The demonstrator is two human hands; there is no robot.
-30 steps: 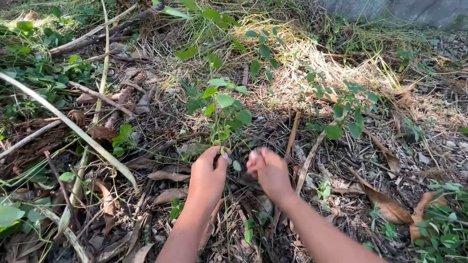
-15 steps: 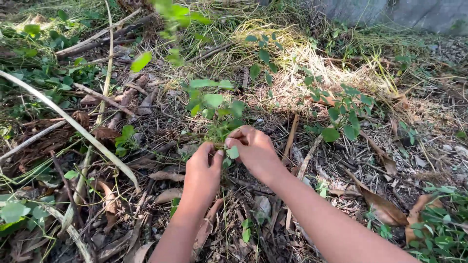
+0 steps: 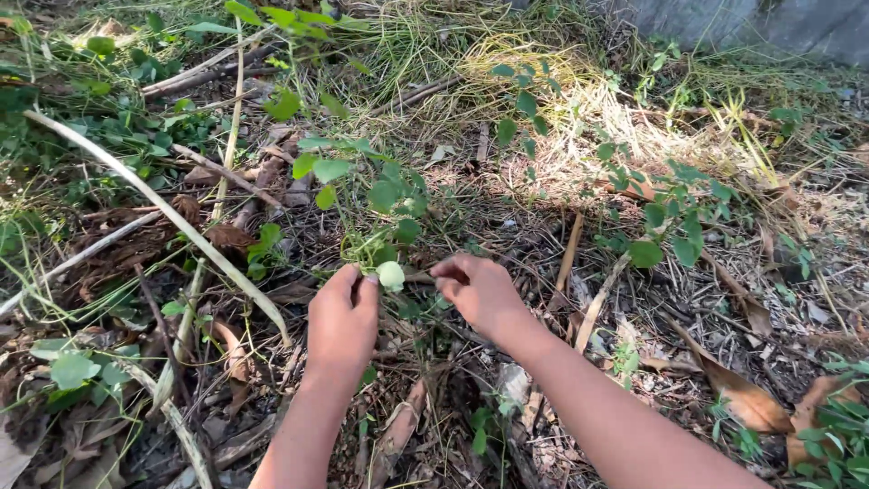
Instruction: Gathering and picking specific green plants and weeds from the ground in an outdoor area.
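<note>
The ground (image 3: 507,226) is covered with dry grass, sticks and brown leaves. No pots, bags or boxes are in view, so nothing sits inside anything. A long pale stalk (image 3: 154,208) lies slanted across the left side. A small green plant (image 3: 380,195) with round leaves grows up in the middle. Another leafy plant (image 3: 665,213) grows to the right, well apart from the hands.

The left hand (image 3: 342,321) reaches to the bottom of the small green plant. Its fingers are curled close together, and the fingertips pinch the thin stem right by a pale round leaf (image 3: 390,274).

The right hand (image 3: 478,292) is just beside it, low over the ground. Its fingers are bent in loosely. I cannot tell if it holds anything.
</note>
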